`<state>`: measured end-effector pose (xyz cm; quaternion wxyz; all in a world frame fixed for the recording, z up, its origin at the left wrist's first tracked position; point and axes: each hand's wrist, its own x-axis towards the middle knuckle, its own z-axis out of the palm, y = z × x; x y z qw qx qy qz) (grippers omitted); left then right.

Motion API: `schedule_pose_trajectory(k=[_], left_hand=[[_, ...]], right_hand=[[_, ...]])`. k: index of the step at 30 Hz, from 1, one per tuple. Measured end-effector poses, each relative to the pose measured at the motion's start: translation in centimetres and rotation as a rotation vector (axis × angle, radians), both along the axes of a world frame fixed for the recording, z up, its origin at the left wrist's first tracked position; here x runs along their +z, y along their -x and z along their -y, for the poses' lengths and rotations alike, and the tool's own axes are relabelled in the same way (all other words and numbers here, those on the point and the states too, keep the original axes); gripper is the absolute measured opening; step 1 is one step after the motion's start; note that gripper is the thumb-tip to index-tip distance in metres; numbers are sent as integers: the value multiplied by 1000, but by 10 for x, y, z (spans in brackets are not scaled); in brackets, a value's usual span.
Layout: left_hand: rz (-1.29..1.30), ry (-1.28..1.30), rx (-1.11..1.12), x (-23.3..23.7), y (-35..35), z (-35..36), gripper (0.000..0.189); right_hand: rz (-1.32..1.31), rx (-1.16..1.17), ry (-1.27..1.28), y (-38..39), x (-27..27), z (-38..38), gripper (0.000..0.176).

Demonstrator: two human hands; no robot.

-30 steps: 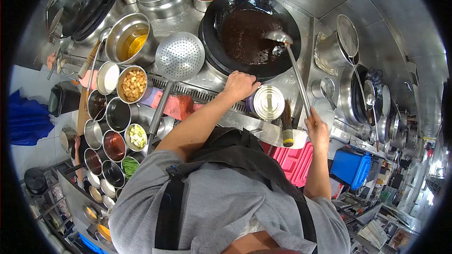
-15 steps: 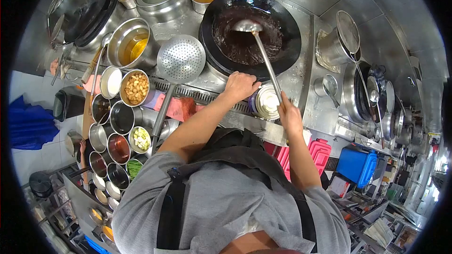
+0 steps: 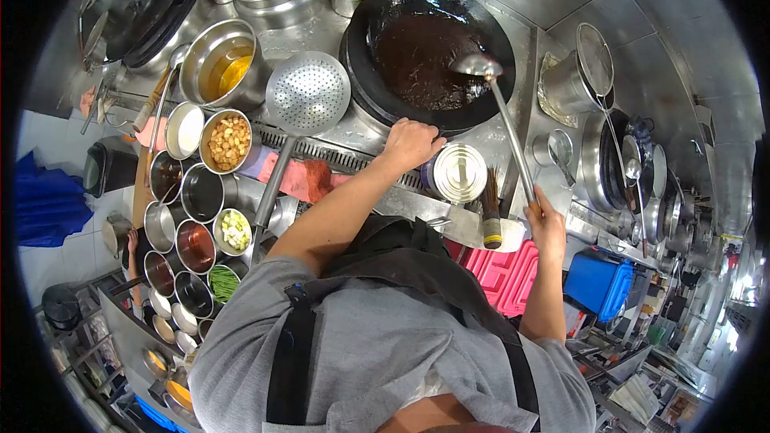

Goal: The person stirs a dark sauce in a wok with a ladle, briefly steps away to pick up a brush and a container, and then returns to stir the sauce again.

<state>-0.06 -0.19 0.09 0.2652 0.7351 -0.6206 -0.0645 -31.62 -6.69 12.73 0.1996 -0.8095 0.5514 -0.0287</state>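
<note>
A black wok (image 3: 377, 80) holding dark brown sauce (image 3: 417, 52) sits on the steel stove at the top centre. My right hand (image 3: 545, 220) grips the long handle of a steel ladle (image 3: 477, 66), whose bowl rests at the wok's right inner edge. My left hand (image 3: 411, 143) lies closed on the stove's front edge just below the wok, next to a shiny tin can (image 3: 459, 173).
A perforated skimmer (image 3: 307, 94) lies left of the wok. Several steel bowls of ingredients (image 3: 226, 141) crowd the left counter. Pots and strainers (image 3: 593, 60) stand to the right. A brush (image 3: 490, 220), a pink crate (image 3: 501, 269) and a blue box (image 3: 597, 285) sit below.
The ladle swept from the wok's right side to its far left rim and back to the right edge. My right hand moved in toward the can, then back out. Left hand stayed put.
</note>
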Motion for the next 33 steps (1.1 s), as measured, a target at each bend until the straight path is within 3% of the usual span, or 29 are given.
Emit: schedule_pose_trajectory(k=[3,5,7,11,17,24,29,33], left_hand=[[-4,5,-5,-1,0,1,35],[-5,12,-6,-4,0,2,35],[6,18,-9,-5,0,2,35],[4,11,-20,-2,-1,1,35],[18,37,-19,-4,-1,0,35],[-6,41,-16,-2,-1,0,34],[-11,31,-12,-2,-1,0,34],[6,6,-16,-1,0,2,35]], right_hand=[[119,130,3,32,-14,-18,59],[120,93,-89,35,-32,-33,63],[63,124,-135,5,-20,-47,63],[167,205,-76,-44,-51,-39,60],[249,150,22,-102,-94,7,53],[227,74,94,-57,-61,29,53],[63,-80,-73,-8,-6,-2,53],[137,-43,-138,15,-14,-31,56]])
